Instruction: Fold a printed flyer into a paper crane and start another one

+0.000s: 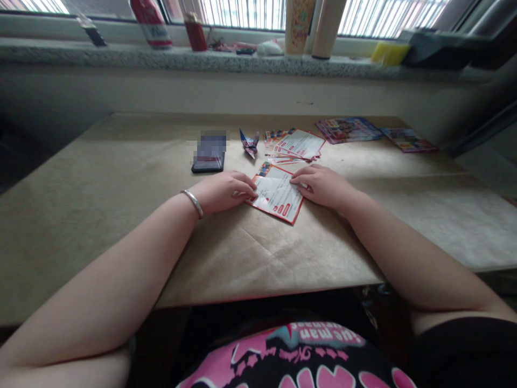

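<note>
A squarish white printed sheet of paper (278, 194) with a red border and red labels lies at an angle on the table in front of me. A crease seems to run across it. My left hand (228, 191), with a silver bangle at its wrist, has its fingers closed at the sheet's left edge. On the opposite side, my right hand (321, 186) has curled fingers closed on the upper right edge. Just beyond the sheet stands a folded paper crane (250, 144), and a fanned stack of similar printed sheets (301, 144) lies beside it.
A dark phone (209, 153) lies left of the crane. Colourful packets (349, 130) and another packet (409, 140) lie at the back right. The table (121, 215) meets the wall under a granite windowsill (226, 62) holding a bottle (151, 24), a red container (196, 35) and cups.
</note>
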Tool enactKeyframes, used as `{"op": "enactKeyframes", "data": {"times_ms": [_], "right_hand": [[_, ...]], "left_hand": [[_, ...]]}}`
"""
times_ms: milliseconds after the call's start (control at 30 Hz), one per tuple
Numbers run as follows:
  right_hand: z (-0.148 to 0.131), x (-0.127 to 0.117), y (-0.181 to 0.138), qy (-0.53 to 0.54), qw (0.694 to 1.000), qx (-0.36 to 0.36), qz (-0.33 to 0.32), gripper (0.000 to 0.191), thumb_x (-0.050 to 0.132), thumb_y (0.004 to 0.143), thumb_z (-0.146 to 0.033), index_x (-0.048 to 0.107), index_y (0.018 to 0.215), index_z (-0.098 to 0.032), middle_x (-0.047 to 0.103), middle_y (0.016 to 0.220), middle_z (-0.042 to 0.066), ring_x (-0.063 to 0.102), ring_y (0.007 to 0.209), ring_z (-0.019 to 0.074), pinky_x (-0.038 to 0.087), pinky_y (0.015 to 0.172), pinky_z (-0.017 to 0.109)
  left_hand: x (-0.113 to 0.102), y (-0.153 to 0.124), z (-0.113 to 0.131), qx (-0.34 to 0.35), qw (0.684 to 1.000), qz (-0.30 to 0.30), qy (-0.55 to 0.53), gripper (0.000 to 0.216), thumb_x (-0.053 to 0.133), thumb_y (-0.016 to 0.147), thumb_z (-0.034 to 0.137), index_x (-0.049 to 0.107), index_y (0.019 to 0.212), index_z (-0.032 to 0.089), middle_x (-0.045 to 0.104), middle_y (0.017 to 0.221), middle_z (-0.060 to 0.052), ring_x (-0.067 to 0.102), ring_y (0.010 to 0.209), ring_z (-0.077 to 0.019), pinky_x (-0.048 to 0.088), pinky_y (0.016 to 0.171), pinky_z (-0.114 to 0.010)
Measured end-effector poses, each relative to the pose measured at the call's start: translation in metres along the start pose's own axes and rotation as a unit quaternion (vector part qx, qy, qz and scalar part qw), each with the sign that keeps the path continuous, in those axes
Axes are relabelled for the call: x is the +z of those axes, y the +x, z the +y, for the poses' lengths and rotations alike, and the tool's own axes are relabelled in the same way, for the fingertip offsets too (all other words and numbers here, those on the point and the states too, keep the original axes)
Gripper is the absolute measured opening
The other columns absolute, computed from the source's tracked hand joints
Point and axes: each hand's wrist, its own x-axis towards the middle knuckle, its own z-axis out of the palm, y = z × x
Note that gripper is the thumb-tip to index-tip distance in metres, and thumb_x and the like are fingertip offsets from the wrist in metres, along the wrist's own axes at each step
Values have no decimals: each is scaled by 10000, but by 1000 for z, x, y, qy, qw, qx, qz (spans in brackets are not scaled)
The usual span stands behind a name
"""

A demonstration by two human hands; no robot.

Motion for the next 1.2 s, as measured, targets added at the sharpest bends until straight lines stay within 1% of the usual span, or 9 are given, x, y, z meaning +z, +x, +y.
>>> {"op": "enactKeyframes", "data": {"times_ms": [133, 267, 367, 533, 700, 833, 967, 1067, 1200], "right_hand": [[6, -2, -1, 9, 1000, -6, -5, 281, 545, 875, -229, 747, 1068, -202, 722, 1155, 68, 636, 1030, 241, 486, 950, 404], [12, -5, -4, 42, 999, -28, -15, 269, 581, 843, -229, 747, 1051, -195, 731, 1148, 66, 653, 1045, 230, 468, 991, 399], [16, -7, -7, 63, 997, -41, -20, 303, 604, 810, -228, 741, 1078, -201, 727, 1154, 66, 647, 1061, 233, 472, 993, 393], [18, -9, -9, 70, 996, -47, -24, 441, 588, 735, -143, 721, 1141, -250, 696, 1203, 52, 618, 1090, 242, 478, 985, 405], [16, -10, -9, 65, 996, -54, -21, 399, 599, 758, -193, 726, 1132, -249, 696, 1188, 60, 622, 1056, 234, 479, 965, 389], [13, -11, -9, 47, 997, -61, -1, 315, 606, 782, -220, 753, 1059, -245, 727, 1110, 61, 640, 994, 236, 477, 937, 397], [14, -11, -7, 14, 997, -71, 10, 220, 579, 809, -224, 774, 911, -242, 753, 982, 49, 649, 924, 228, 476, 899, 383], [14, -11, -6, 1, 997, -73, 9, 213, 558, 818, -217, 769, 828, -243, 755, 919, 49, 648, 876, 223, 473, 860, 372], [13, -14, -7, 0, 998, -63, 6, 207, 550, 813, -210, 756, 810, -233, 748, 899, 46, 642, 857, 217, 468, 846, 354]], "left_hand": [[-10, -3, 6, -17, 1000, -17, 6, 243, 596, 863, 394, 774, 969, 268, 740, 1058, -60, 663, 947, -191, 505, 911, -347], [-14, -4, 11, -32, 998, -32, 41, 286, 637, 832, 447, 768, 994, 252, 730, 1096, -70, 653, 981, -211, 500, 909, -348], [-12, -4, 8, -30, 998, -29, 54, 304, 607, 856, 465, 766, 1000, 250, 729, 1100, -71, 655, 970, -207, 499, 891, -337], [-10, -6, 0, -23, 998, -3, 66, 335, 514, 914, 475, 768, 992, 269, 743, 1074, -59, 663, 945, -189, 499, 876, -317], [-12, -7, -1, -21, 995, 13, 102, 339, 467, 926, 420, 763, 955, 258, 750, 1024, -62, 673, 890, -184, 503, 834, -313], [-11, -7, -1, -39, 988, 10, 151, 362, 420, 923, 392, 748, 930, 240, 750, 963, -56, 664, 831, -171, 494, 775, -286], [-11, -7, -1, -52, 984, 6, 169, 343, 413, 906, 363, 725, 872, 224, 733, 920, -48, 642, 794, -156, 471, 730, -262], [-10, -6, 0, -56, 980, 1, 190, 313, 417, 882, 330, 698, 825, 207, 706, 861, -54, 625, 776, -168, 465, 709, -270], [-10, -5, 0, -75, 975, -4, 211, 265, 432, 850, 294, 668, 777, 198, 671, 816, -53, 603, 750, -180, 454, 683, -278]]}}
